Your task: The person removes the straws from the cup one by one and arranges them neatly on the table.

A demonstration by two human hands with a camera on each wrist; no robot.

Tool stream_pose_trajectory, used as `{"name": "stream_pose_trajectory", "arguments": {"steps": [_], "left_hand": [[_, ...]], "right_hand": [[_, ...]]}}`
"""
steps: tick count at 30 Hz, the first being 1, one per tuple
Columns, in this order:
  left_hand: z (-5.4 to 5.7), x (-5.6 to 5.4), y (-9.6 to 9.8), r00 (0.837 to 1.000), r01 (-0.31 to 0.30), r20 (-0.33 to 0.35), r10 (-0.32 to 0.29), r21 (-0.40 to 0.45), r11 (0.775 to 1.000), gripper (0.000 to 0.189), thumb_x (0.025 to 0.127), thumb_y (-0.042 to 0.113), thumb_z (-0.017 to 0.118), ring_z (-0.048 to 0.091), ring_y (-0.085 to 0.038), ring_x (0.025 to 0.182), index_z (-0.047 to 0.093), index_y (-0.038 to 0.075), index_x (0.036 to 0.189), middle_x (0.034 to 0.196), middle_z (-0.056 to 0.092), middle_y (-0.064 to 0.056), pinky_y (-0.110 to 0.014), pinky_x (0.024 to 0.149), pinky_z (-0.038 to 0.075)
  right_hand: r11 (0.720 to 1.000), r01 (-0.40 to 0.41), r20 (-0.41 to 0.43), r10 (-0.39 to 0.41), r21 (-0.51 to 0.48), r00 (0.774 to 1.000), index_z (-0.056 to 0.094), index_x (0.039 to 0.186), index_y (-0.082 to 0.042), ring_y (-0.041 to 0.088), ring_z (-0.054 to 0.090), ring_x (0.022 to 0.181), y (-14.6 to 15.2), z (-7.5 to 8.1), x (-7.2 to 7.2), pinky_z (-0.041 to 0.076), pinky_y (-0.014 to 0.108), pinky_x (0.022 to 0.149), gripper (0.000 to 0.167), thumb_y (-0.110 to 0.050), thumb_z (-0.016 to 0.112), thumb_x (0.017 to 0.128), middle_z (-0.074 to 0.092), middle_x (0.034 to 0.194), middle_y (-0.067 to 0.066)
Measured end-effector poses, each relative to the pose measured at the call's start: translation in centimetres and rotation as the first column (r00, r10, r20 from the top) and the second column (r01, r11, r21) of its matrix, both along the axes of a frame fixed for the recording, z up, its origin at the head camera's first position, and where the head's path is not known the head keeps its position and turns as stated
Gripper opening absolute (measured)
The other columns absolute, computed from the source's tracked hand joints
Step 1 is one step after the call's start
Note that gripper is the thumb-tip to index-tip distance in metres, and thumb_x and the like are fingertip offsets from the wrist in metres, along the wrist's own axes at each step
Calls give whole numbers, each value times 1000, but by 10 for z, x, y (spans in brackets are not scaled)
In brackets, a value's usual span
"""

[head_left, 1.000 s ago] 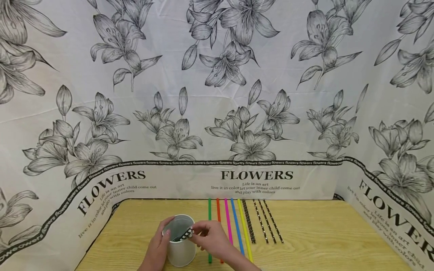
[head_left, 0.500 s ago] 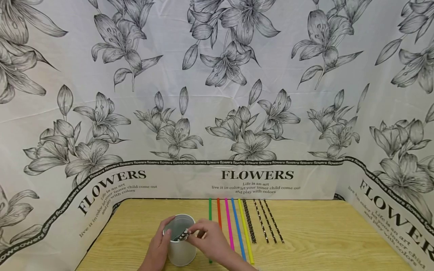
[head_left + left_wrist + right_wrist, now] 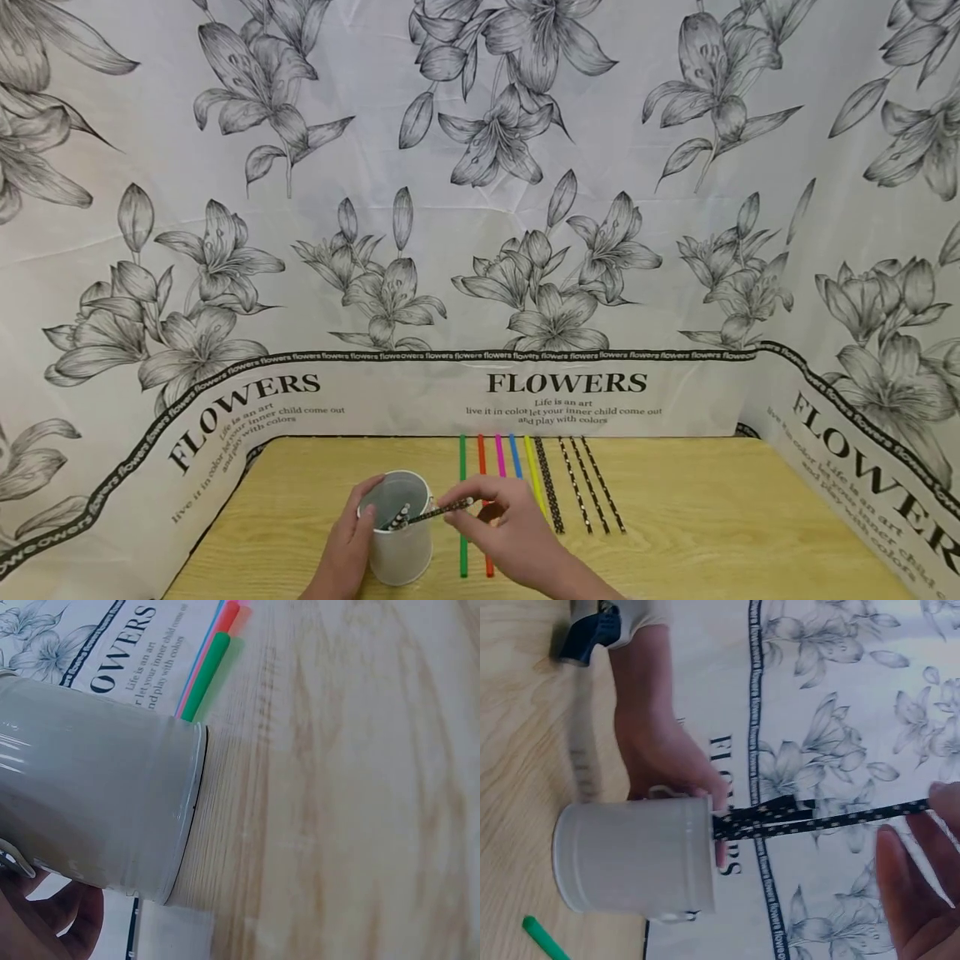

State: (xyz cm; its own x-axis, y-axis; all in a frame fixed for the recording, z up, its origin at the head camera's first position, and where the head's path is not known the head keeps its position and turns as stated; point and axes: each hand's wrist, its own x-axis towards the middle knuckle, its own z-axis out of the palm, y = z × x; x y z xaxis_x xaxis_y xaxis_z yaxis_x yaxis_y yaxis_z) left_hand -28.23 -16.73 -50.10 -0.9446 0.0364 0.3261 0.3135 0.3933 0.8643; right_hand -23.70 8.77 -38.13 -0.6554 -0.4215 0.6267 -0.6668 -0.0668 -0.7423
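A white pail [image 3: 401, 557] stands upright near the table's front edge, its mouth facing up. My left hand [image 3: 349, 533] grips it from the left, thumb at the rim. A few black straws with white dots [image 3: 769, 813] lean out of the pail together in the right wrist view. One longer black dotted straw [image 3: 442, 510] slants up out of the mouth to the right. Its upper end is pinched between thumb and index finger of my right hand [image 3: 513, 527]; its lower end is hidden inside the pail. The left wrist view shows the pail's side and curled left fingers [image 3: 75, 919].
Right of the pail lie a green straw [image 3: 462, 533], a red straw [image 3: 481, 454], and pink, blue and yellow ones, partly covered by my right hand. Several black patterned straws [image 3: 573, 475] lie further right. Flower-printed cloth [image 3: 570, 367] walls in the wooden table [image 3: 712, 517].
My right hand has moved from the pail's rim to the right, drawing one dotted straw partly out of the bunch. The left hand keeps its grip on the pail.
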Motion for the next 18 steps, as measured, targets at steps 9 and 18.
{"name": "stream_pose_trajectory", "arguments": {"steps": [9, 18], "left_hand": [[-3, 1, -2, 999, -24, -28, 23, -18, 1000, 38, 104, 15, 37, 51, -22, 119, 44, 21, 141, 133, 55, -4, -44, 98, 41], [1, 1, 2, 1000, -21, -5, 21, -23, 1000, 38, 105, 16, 35, 50, -23, 120, 44, 21, 141, 134, 54, -5, -45, 98, 41]], "right_hand": [[984, 34, -56, -44, -176, 997, 64, 110, 3, 15, 63, 66, 60, 20, 5, 49, 32, 44, 25, 15, 51, 92, 65, 84, 18], [936, 342, 63, -338, -78, 939, 53, 125, 2, 20, 61, 59, 123, 15, -14, 46, 33, 40, 32, 4, 58, 94, 59, 88, 10]]}}
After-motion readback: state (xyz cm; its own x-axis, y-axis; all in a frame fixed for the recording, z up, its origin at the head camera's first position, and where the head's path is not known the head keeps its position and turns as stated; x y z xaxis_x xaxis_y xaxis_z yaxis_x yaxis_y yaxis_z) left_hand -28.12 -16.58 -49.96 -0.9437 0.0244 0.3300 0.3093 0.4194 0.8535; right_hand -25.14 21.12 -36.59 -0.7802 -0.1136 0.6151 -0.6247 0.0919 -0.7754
